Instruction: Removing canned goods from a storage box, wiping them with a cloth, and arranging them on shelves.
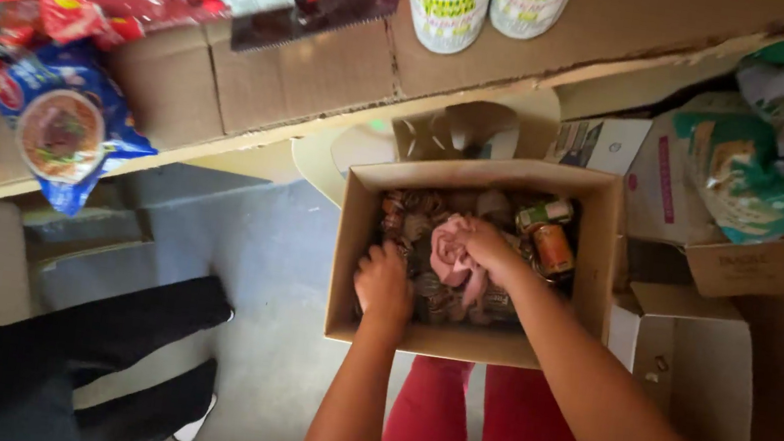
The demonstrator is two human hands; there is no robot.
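An open cardboard box [349, 245] sits on the floor below me, filled with several small dark bottles and packets. My left hand [382, 284] reaches into its left side, fingers curled down among the bottles. My right hand [488, 247] is closed on a crumpled pink cloth [452, 256] in the middle of the box. A small bottle with an orange label [553, 247] lies by the box's right wall, just beyond my right hand.
A cardboard-covered shelf [330, 73] runs above, with red and blue snack packets [60, 120] and two cans [449, 3]. White boxes [693, 367] and green bags [767, 167] stand to the right. Another person's dark-trousered legs [46, 358] are at lower left.
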